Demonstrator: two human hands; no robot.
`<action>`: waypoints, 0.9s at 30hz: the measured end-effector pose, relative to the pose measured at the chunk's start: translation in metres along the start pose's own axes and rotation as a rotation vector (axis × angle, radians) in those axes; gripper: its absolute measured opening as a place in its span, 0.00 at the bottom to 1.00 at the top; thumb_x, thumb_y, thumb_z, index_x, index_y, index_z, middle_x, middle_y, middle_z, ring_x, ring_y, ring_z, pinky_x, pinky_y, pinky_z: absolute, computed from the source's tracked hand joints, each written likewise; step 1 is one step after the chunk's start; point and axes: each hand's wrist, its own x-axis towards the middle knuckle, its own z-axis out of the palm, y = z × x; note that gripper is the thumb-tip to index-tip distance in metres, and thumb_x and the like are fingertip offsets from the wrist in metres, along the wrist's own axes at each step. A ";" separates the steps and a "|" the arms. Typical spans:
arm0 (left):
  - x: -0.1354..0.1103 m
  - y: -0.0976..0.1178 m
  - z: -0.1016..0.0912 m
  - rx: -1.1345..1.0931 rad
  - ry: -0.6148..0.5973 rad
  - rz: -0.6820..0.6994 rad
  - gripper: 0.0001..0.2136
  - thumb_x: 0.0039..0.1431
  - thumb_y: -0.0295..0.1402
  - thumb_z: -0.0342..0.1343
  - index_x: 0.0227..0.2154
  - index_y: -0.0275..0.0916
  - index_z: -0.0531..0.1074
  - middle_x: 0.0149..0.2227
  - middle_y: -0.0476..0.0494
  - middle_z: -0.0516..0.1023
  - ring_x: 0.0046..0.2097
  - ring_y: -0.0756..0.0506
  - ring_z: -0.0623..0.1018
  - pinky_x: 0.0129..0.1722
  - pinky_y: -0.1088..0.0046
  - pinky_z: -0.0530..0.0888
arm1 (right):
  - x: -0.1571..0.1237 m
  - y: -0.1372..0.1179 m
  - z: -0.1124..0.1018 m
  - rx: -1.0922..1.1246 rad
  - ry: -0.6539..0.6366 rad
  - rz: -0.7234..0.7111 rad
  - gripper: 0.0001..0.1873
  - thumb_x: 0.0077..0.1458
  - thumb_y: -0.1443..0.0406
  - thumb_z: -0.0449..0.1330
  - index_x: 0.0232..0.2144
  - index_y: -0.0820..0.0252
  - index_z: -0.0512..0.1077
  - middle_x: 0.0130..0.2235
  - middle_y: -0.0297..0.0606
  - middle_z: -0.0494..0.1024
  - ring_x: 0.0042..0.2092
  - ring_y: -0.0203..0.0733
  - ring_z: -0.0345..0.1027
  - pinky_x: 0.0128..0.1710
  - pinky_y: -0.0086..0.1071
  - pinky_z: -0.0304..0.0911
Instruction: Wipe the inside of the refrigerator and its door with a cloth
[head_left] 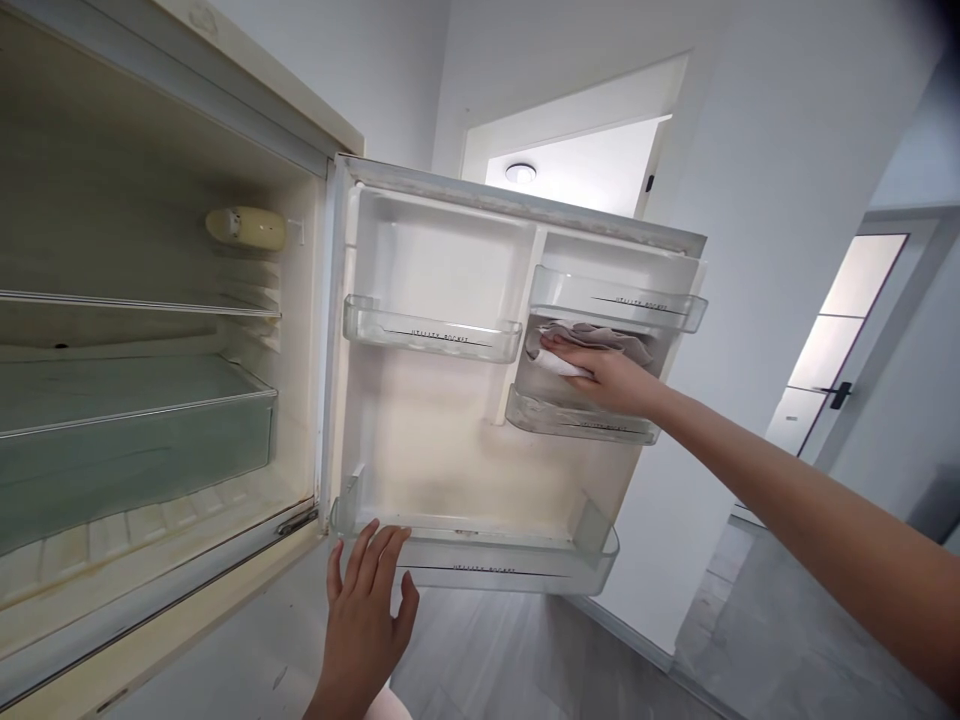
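A fridge stands open, its door (pixel 420 430) swung out to the right with clear plastic door bins. My right hand (pixel 607 375) reaches into the space between the two right-hand bins and presses a grey cloth (pixel 600 338) against the inner door wall, fingers closed over it. My left hand (pixel 367 610) rests below, fingers spread and flat against the bottom edge of the door beside the lowest bin (pixel 487 565). The upper left bin (pixel 431 335) holds nothing visible.
The fridge interior (pixel 135 400) at left has glass shelves, a greenish drawer and a cream lamp housing (pixel 246 228). Behind the door are a white wall, a lit doorway (pixel 577 165) and a glazed door (pixel 840 340) at right. Grey floor lies below.
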 end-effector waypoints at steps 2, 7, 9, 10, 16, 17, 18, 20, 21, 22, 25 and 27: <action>0.001 0.001 0.000 -0.005 -0.006 -0.007 0.21 0.53 0.28 0.51 0.52 0.40 0.64 0.49 0.44 0.77 0.59 0.41 0.67 0.66 0.58 0.43 | -0.006 0.004 0.004 0.072 -0.064 0.062 0.24 0.59 0.63 0.49 0.57 0.51 0.67 0.60 0.31 0.67 0.60 0.49 0.61 0.57 0.45 0.64; 0.001 0.002 -0.001 0.000 -0.003 -0.007 0.21 0.53 0.27 0.52 0.52 0.39 0.64 0.49 0.44 0.77 0.59 0.40 0.66 0.66 0.58 0.42 | -0.013 0.014 -0.001 0.080 -0.208 0.142 0.22 0.57 0.65 0.50 0.53 0.48 0.71 0.52 0.32 0.75 0.51 0.50 0.71 0.47 0.43 0.70; 0.001 0.001 -0.001 0.007 0.002 0.007 0.22 0.52 0.27 0.52 0.52 0.38 0.64 0.49 0.43 0.77 0.59 0.40 0.65 0.66 0.58 0.43 | -0.014 0.016 -0.011 -0.012 -0.185 0.139 0.24 0.56 0.67 0.50 0.55 0.48 0.70 0.54 0.34 0.74 0.50 0.51 0.71 0.46 0.43 0.70; 0.002 0.001 -0.002 0.010 0.002 0.015 0.22 0.52 0.27 0.52 0.52 0.38 0.64 0.49 0.43 0.76 0.59 0.40 0.65 0.66 0.58 0.43 | -0.014 0.017 -0.017 -0.070 -0.168 0.155 0.25 0.57 0.67 0.50 0.55 0.49 0.69 0.53 0.36 0.74 0.48 0.51 0.72 0.44 0.43 0.70; 0.002 0.000 -0.003 0.012 0.016 0.027 0.21 0.52 0.27 0.52 0.52 0.37 0.65 0.49 0.43 0.76 0.58 0.40 0.65 0.66 0.57 0.43 | -0.025 0.011 -0.032 -0.354 -0.141 0.295 0.28 0.56 0.70 0.48 0.59 0.54 0.65 0.49 0.43 0.76 0.41 0.52 0.73 0.36 0.40 0.66; 0.002 0.000 -0.002 0.010 0.018 0.029 0.21 0.52 0.27 0.52 0.51 0.37 0.65 0.49 0.43 0.76 0.58 0.40 0.66 0.66 0.57 0.43 | -0.027 0.009 -0.030 -0.371 -0.141 0.304 0.29 0.55 0.71 0.48 0.58 0.54 0.66 0.49 0.43 0.76 0.42 0.54 0.72 0.35 0.40 0.66; 0.002 0.000 -0.002 0.010 0.017 0.031 0.21 0.52 0.27 0.52 0.51 0.37 0.65 0.48 0.43 0.76 0.58 0.40 0.66 0.66 0.57 0.43 | -0.028 0.008 -0.028 -0.382 -0.144 0.319 0.28 0.54 0.71 0.48 0.57 0.55 0.68 0.48 0.44 0.77 0.41 0.55 0.72 0.35 0.40 0.65; 0.002 -0.001 -0.002 0.012 0.015 0.032 0.22 0.52 0.27 0.52 0.52 0.37 0.65 0.49 0.43 0.76 0.58 0.40 0.66 0.67 0.57 0.43 | -0.030 0.005 -0.023 -0.383 -0.163 0.353 0.26 0.53 0.70 0.49 0.52 0.57 0.72 0.45 0.45 0.78 0.40 0.56 0.72 0.33 0.41 0.65; 0.002 -0.001 -0.002 0.014 0.014 0.033 0.22 0.52 0.27 0.52 0.52 0.38 0.65 0.49 0.43 0.76 0.58 0.40 0.66 0.67 0.57 0.43 | -0.030 0.004 -0.021 -0.368 -0.175 0.358 0.25 0.52 0.70 0.49 0.50 0.58 0.74 0.43 0.45 0.79 0.39 0.56 0.72 0.33 0.41 0.65; 0.001 -0.001 -0.001 0.015 0.014 0.034 0.22 0.52 0.27 0.52 0.52 0.38 0.64 0.49 0.44 0.76 0.58 0.40 0.66 0.67 0.57 0.43 | -0.030 0.004 -0.020 -0.344 -0.184 0.347 0.24 0.51 0.71 0.50 0.49 0.57 0.75 0.42 0.44 0.79 0.40 0.55 0.72 0.34 0.41 0.65; 0.000 -0.002 0.000 0.013 0.008 0.034 0.22 0.52 0.27 0.53 0.53 0.38 0.64 0.50 0.44 0.76 0.59 0.41 0.65 0.67 0.57 0.43 | -0.028 0.003 -0.022 -0.254 -0.191 0.293 0.22 0.49 0.72 0.50 0.42 0.55 0.78 0.45 0.39 0.79 0.43 0.51 0.71 0.38 0.38 0.65; -0.001 -0.002 0.001 0.004 0.011 0.025 0.22 0.52 0.27 0.53 0.52 0.38 0.64 0.49 0.44 0.76 0.59 0.41 0.65 0.67 0.57 0.43 | -0.027 0.001 -0.024 -0.223 -0.189 0.295 0.19 0.50 0.70 0.50 0.36 0.54 0.78 0.41 0.38 0.79 0.41 0.48 0.71 0.37 0.37 0.65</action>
